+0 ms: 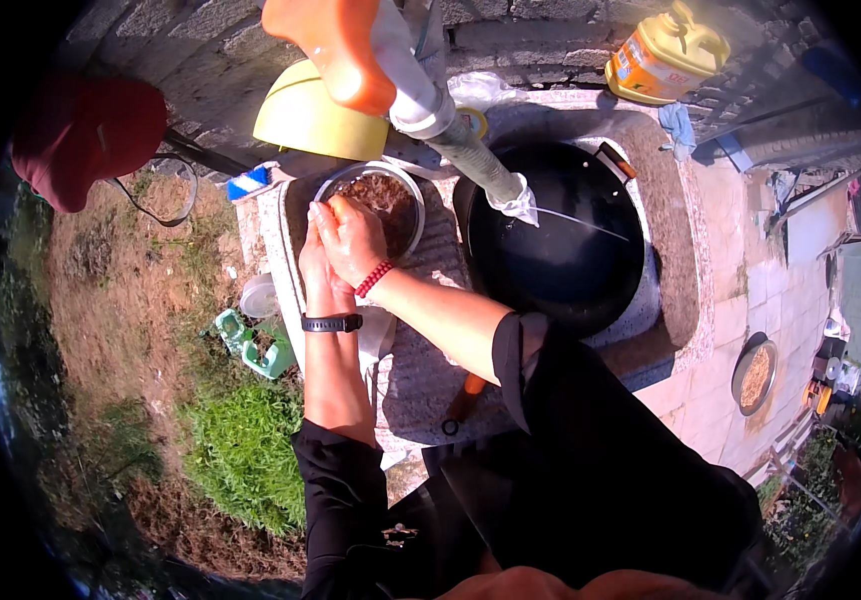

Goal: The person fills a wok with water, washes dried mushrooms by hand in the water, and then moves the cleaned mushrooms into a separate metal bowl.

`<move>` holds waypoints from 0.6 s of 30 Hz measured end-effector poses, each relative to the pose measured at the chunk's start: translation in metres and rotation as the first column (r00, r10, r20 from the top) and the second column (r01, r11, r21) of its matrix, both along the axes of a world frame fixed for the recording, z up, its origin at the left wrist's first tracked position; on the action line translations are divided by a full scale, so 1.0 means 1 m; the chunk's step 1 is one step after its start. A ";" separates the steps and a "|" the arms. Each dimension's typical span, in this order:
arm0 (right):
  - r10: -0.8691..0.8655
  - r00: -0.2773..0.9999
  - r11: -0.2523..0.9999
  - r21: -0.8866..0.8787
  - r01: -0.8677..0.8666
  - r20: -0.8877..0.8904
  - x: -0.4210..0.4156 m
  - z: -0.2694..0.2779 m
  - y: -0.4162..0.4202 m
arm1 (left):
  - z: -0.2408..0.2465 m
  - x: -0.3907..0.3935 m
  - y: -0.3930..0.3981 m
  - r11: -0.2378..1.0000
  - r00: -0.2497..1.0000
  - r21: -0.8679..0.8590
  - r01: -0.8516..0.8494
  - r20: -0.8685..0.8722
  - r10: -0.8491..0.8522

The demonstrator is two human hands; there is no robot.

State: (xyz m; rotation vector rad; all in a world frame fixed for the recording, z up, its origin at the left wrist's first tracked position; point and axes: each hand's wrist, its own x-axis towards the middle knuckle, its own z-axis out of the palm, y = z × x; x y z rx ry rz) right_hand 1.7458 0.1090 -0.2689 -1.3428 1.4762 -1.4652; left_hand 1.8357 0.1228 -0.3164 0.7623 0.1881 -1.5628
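Note:
My left hand (318, 266), with a black watch at the wrist, is cupped against my right hand (355, 234), which wears a red bead bracelet (373, 278). Both are pressed together at the near left edge of a metal bowl (420, 214). Wet brown pieces in liquid (381, 196) fill the bowl. Whether anything lies between the palms is hidden. Right of the bowl, a black wok (550, 270) with wooden handles sits in a stone sink (674, 277). A thin stream of water runs into it from a ribbed hose (475, 161) on the tap.
The orange tap handle (340, 52) juts over the sink. Behind stand a yellow basin (310, 120) and a yellow jug (663, 64); a blue cloth (676, 129) drapes the rim. A brush (250, 184) lies left. An orange-handled utensil (466, 397) rests on the ribbed ledge (419, 375).

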 end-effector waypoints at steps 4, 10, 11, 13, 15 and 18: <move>0.046 0.999 0.998 -0.035 -0.047 -0.025 0.000 0.001 -0.003 | -0.002 0.000 0.001 1.000 1.000 -0.017 0.012 -0.009 -0.012; 0.180 0.891 0.976 -0.036 -0.214 -0.418 -0.003 0.004 0.008 | -0.008 -0.008 0.002 0.998 0.999 -0.047 0.036 -0.024 -0.037; 0.200 0.898 0.978 0.024 -0.208 -0.391 -0.005 0.003 0.012 | -0.010 -0.010 0.002 0.998 0.999 -0.052 0.037 -0.031 -0.039; 0.173 0.902 0.981 -0.012 -0.193 -0.396 -0.011 0.002 0.014 | -0.014 -0.014 -0.001 0.997 0.998 -0.056 0.045 -0.047 -0.048; 0.248 0.857 0.967 0.066 -0.245 -0.452 -0.012 0.004 0.013 | -0.017 -0.014 -0.002 0.996 0.997 -0.072 0.049 -0.049 -0.053; 0.288 0.779 0.958 0.173 -0.231 -0.557 -0.013 0.025 0.023 | -0.019 -0.013 -0.003 0.993 0.996 -0.093 0.066 -0.057 -0.071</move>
